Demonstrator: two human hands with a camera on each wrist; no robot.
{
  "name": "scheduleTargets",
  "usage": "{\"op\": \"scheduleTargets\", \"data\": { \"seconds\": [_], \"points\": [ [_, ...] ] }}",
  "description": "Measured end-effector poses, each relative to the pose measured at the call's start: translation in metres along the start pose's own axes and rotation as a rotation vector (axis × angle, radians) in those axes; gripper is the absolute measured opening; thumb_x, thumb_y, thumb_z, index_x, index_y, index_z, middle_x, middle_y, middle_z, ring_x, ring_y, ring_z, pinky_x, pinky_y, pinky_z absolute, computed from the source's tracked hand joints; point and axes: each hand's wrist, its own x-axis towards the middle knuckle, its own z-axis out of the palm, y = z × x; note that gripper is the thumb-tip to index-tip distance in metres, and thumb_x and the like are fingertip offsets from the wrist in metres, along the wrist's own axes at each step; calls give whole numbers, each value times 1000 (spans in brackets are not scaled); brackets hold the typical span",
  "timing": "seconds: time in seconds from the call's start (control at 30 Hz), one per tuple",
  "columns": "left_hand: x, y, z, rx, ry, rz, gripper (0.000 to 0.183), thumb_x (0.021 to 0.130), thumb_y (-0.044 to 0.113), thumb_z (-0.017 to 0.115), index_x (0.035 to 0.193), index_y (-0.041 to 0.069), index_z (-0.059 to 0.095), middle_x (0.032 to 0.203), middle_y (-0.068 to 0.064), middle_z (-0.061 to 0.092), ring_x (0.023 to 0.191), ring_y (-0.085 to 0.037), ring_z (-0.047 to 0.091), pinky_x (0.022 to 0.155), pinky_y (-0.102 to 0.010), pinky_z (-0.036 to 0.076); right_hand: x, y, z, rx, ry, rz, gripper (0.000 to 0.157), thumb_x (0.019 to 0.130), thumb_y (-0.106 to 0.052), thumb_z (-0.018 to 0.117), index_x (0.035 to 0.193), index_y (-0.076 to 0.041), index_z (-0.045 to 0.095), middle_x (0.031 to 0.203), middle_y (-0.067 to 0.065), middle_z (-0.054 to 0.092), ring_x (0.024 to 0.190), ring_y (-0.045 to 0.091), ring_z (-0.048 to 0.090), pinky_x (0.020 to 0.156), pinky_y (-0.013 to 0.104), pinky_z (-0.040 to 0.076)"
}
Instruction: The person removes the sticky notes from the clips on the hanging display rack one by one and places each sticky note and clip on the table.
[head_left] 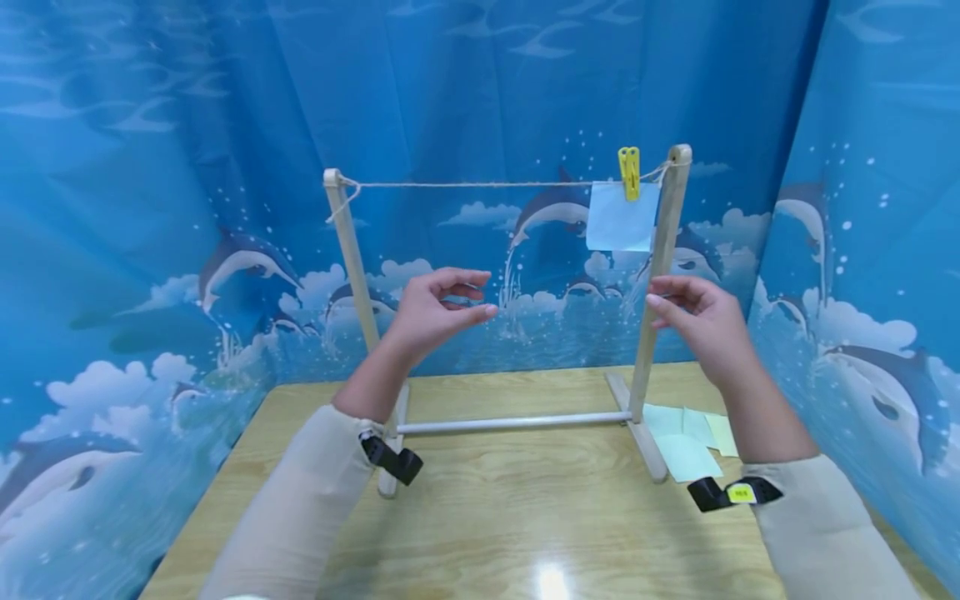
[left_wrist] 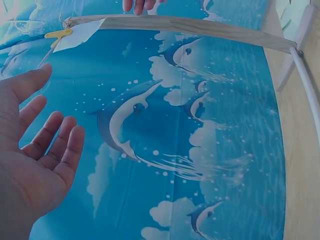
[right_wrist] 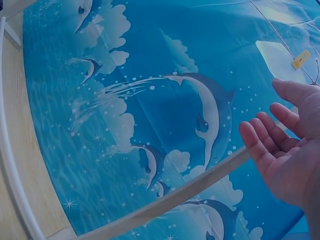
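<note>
A light blue paper square (head_left: 621,218) hangs from the string (head_left: 480,184) near the right post, under a yellow clothespin (head_left: 631,173). My left hand (head_left: 444,310) hovers below the string, left of the middle, its fingers loosely bent and apart from the thumb with nothing between them. Close by the right post (head_left: 660,283) is my right hand (head_left: 697,315), also holding nothing; whether it touches the post cannot be told. In the right wrist view the relaxed fingers (right_wrist: 265,140) appear below the paper and clothespin.
Several pale green and yellow paper squares (head_left: 682,442) lie on the wooden table (head_left: 510,508) by the stand's right foot. A white rod (head_left: 517,423) joins the feet. The left post (head_left: 352,258) rises behind the left forearm. A dolphin-printed curtain (head_left: 480,100) surrounds the table.
</note>
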Motion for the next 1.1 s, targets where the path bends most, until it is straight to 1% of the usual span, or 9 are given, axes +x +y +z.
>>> {"op": "scheduleTargets", "data": {
  "seconds": [0.1, 0.23, 0.33, 0.47, 0.53, 0.7, 0.83, 1.0, 1.1],
  "points": [
    [7, 5, 2, 1, -5, -12, 45, 82, 36, 80, 122, 21, 68, 117, 4, 65, 105, -14, 62, 87, -36, 55, 3, -3, 1, 10, 13, 4, 52, 95, -42, 60, 131, -5, 56, 115, 3, 59, 99, 13, 59, 77, 19, 55],
    [16, 13, 8, -34, -18, -23, 45, 81, 36, 80, 122, 22, 68, 116, 4, 65, 108, -18, 61, 83, -37, 57, 8, -7, 3, 44, 36, 19, 52, 94, -43, 60, 131, -7, 57, 117, 5, 59, 101, 13, 60, 78, 19, 55],
    [23, 19, 13, -71, -29, -15, 45, 81, 34, 81, 122, 21, 69, 115, 3, 66, 111, -21, 60, 82, -39, 57, 11, -10, 3, 90, 46, 28, 51, 93, -42, 61, 130, -7, 58, 119, 6, 60, 100, 13, 61, 78, 20, 56],
    [32, 30, 21, -82, -51, 1, 45, 80, 33, 81, 121, 21, 69, 115, 6, 67, 109, -18, 61, 82, -37, 57, 15, -15, 3, 152, 65, 47, 46, 93, -38, 64, 127, -7, 60, 115, 5, 62, 98, 14, 63, 77, 20, 56],
    [36, 37, 26, -72, -59, 12, 44, 80, 34, 81, 121, 22, 69, 115, 8, 67, 107, -14, 62, 81, -34, 57, 17, -18, 4, 185, 80, 64, 45, 92, -37, 66, 125, -8, 61, 113, 5, 63, 97, 14, 63, 75, 20, 56],
    [46, 52, 37, -76, -74, 53, 42, 81, 30, 82, 120, 20, 69, 113, 7, 67, 106, -14, 62, 81, -33, 57, 22, -23, 6, 232, 106, 88, 47, 88, -40, 69, 122, -9, 64, 107, 3, 66, 94, 14, 64, 74, 20, 56],
    [54, 63, 46, -57, -77, 70, 40, 81, 29, 81, 119, 19, 70, 113, 7, 66, 106, -13, 61, 80, -31, 56, 25, -27, 9, 248, 113, 94, 48, 89, -39, 68, 122, -6, 63, 101, -1, 68, 90, 12, 65, 74, 21, 57],
    [63, 71, 55, -11, -102, 66, 40, 81, 29, 82, 118, 19, 71, 112, 8, 65, 107, -15, 60, 79, -27, 56, 28, -31, 12, 256, 130, 108, 54, 87, -42, 68, 124, -3, 61, 100, -2, 69, 87, 12, 66, 73, 20, 57],
    [67, 73, 59, 15, -120, 64, 42, 80, 30, 82, 119, 19, 70, 113, 9, 65, 107, -14, 59, 78, -26, 56, 30, -32, 13, 260, 147, 121, 54, 87, -43, 68, 124, -4, 61, 99, -2, 69, 86, 11, 66, 72, 21, 57]
  ]
}}
